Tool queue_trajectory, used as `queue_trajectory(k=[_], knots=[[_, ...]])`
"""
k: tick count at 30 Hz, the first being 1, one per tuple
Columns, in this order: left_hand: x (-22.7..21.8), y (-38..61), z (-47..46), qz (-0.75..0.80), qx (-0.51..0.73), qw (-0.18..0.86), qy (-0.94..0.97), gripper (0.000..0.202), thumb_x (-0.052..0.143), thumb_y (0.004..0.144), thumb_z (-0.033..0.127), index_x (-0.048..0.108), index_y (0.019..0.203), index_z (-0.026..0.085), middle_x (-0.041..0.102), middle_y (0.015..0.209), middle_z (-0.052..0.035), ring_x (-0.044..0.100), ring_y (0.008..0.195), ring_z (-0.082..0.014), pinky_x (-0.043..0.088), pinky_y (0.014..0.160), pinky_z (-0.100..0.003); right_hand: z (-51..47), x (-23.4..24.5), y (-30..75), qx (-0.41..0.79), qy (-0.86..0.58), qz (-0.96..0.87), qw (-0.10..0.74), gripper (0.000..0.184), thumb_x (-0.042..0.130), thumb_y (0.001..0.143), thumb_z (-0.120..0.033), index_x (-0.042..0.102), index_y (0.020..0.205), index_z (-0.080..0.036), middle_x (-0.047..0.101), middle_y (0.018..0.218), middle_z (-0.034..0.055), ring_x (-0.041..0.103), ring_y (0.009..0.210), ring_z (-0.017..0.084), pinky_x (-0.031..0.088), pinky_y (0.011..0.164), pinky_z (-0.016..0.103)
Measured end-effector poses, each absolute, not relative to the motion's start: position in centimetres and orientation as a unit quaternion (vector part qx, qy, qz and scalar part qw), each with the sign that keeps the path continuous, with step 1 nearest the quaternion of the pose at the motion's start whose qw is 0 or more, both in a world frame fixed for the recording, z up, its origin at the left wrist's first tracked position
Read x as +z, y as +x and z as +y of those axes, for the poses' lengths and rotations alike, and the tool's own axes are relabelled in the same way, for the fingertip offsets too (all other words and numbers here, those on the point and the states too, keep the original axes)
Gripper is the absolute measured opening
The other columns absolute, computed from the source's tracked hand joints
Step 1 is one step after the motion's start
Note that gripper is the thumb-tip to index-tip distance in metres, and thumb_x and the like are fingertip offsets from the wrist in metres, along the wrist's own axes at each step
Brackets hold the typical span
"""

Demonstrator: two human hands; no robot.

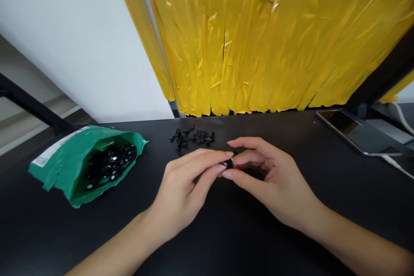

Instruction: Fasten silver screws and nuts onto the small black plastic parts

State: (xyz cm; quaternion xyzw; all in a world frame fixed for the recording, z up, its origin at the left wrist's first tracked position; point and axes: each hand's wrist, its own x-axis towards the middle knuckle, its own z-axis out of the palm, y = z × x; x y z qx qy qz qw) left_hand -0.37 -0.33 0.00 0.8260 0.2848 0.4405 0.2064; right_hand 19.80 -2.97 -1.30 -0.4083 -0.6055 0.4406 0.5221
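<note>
Between two hands (183,189) (280,181) (bare) sits one black part (228,163).

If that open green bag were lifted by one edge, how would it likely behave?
The green bag would probably flex, since its edge is wavy and ragged. The small black parts might spill, as its mouth gapes and they lie loose inside. Their pile would likely make it sag.
</note>
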Motion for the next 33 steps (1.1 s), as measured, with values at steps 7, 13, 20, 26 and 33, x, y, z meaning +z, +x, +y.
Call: queue_trajectory(k=[7, 13, 20, 26, 33], knots=[[1.5, -1.7, 1.1, 0.263, 0.362, 0.262, 0.855, 0.013, 0.073, 0.095, 0.013, 0.079, 0.101, 0.021, 0.083, 0.095, -0.0031, 0.079, 0.083, -0.0157, 0.064, 0.076, -0.024, -2.8, -1.3, 20.0, 0.490, -0.377, -0.617, 0.487, 0.035, 0.087, 0.085, -0.028, 0.072, 0.117, -0.027, 0.083, 0.090, -0.0021, 0.080, 0.085, 0.017, 0.065, 0.087, 0.032], [1.8, -2.0, 1.1, 0.260, 0.371, 0.226, 0.862, 0.013, 0.078, 0.091, 0.010, 0.079, 0.096, 0.022, 0.084, 0.092, -0.0001, 0.080, 0.080, -0.0133, 0.064, 0.075, -0.019, -2.7, -1.4, 19.9, 0.550, -0.385, -0.558, 0.487, 0.038, 0.094, 0.075, -0.025, 0.077, 0.109, -0.027, 0.082, 0.087, -0.0027, 0.079, 0.082, 0.015, 0.064, 0.081, 0.027], [1.4, -2.0, 1.2, 0.241, 0.381, 0.202, 0.870, 0.015, 0.073, 0.093, 0.009, 0.079, 0.099, 0.021, 0.085, 0.096, -0.0026, 0.082, 0.085, -0.0153, 0.066, 0.079, -0.022, -2.2, -1.4, 19.8, 0.610, -0.393, -0.506, 0.467, 0.032, 0.098, 0.069, -0.032, 0.083, 0.097, -0.023, 0.083, 0.091, 0.0012, 0.079, 0.087, 0.017, 0.065, 0.087, 0.030], [1.3, -2.1, 1.4, 0.218, 0.376, 0.168, 0.885, 0.014, 0.070, 0.094, 0.008, 0.078, 0.094, 0.020, 0.084, 0.094, -0.0041, 0.082, 0.082, -0.0151, 0.066, 0.074, -0.021, -2.3, -1.5, 20.2, 0.659, -0.402, -0.455, 0.444, 0.025, 0.095, 0.075, -0.037, 0.086, 0.093, -0.022, 0.083, 0.089, 0.0040, 0.079, 0.081, 0.017, 0.067, 0.085, 0.032], [1.0, -2.2, 1.5, 0.213, 0.367, 0.143, 0.894, 0.014, 0.073, 0.092, 0.005, 0.073, 0.087, 0.018, 0.084, 0.093, -0.0034, 0.081, 0.079, -0.0115, 0.062, 0.070, -0.015, -2.2, -1.5, 20.2, 0.665, -0.421, -0.443, 0.430, 0.026, 0.096, 0.074, -0.038, 0.085, 0.089, -0.020, 0.082, 0.088, 0.0035, 0.077, 0.076, 0.013, 0.066, 0.080, 0.026]])
